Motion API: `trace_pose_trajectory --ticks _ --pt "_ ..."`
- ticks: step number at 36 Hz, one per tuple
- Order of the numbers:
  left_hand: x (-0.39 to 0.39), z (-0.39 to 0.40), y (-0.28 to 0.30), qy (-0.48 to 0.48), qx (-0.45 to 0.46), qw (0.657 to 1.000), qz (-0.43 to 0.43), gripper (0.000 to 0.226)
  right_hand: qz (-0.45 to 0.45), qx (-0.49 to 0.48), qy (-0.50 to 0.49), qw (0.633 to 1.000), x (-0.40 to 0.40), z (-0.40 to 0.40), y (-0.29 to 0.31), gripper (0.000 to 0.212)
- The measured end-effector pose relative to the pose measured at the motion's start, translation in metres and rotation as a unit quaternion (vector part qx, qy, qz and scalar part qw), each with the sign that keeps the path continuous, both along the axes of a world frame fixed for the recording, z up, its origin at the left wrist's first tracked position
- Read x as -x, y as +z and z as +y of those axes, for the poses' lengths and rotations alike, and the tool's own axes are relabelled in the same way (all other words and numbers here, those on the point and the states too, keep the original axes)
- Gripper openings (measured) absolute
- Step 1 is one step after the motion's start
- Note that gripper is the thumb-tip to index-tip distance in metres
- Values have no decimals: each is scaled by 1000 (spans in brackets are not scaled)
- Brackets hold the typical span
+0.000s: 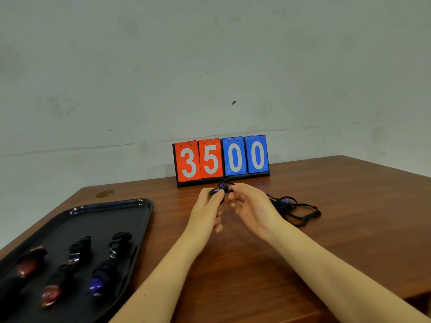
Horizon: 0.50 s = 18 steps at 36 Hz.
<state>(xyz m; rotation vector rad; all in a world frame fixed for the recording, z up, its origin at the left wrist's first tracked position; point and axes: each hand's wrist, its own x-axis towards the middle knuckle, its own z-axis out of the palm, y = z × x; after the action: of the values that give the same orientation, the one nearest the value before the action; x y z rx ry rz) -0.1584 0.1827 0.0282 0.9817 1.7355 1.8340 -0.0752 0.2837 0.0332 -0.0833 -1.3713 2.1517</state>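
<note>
Both hands meet over the middle of the brown table (349, 229), just in front of a score flip-board. My left hand (206, 207) and my right hand (250, 206) pinch a small blue piece on a black cord (222, 186) between their fingertips. The cord runs behind my right hand to a loose tangle of black cord with another blue piece (293, 207) lying on the table to the right. Most of the held piece is hidden by my fingers.
A black tray (112, 213) lies at the left with three wound black-cord bundles: two with red pieces (29, 266) (52, 293), one with a blue piece (99, 282). The flip-board (221, 159) reading 3500 stands by the wall. The table's right edge falls away at lower right.
</note>
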Motion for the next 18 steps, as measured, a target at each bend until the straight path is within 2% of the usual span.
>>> trace_pose_trajectory --ticks 4,9,11,14,18 --pt "-2 1 1 41 -1 999 5 17 -22 -9 6 1000 1 -3 -1 18" --pt "-4 2 9 65 19 992 -104 27 -30 -9 10 999 1 -4 -1 14" --pt "-5 -1 8 51 8 996 -76 29 -30 -18 12 999 0 -5 -1 15" --pt "-6 -5 4 40 7 999 25 28 -37 -51 14 998 0 -6 -1 21" --pt "-5 -6 3 57 10 998 35 28 -48 -62 14 997 1 -8 -1 26"
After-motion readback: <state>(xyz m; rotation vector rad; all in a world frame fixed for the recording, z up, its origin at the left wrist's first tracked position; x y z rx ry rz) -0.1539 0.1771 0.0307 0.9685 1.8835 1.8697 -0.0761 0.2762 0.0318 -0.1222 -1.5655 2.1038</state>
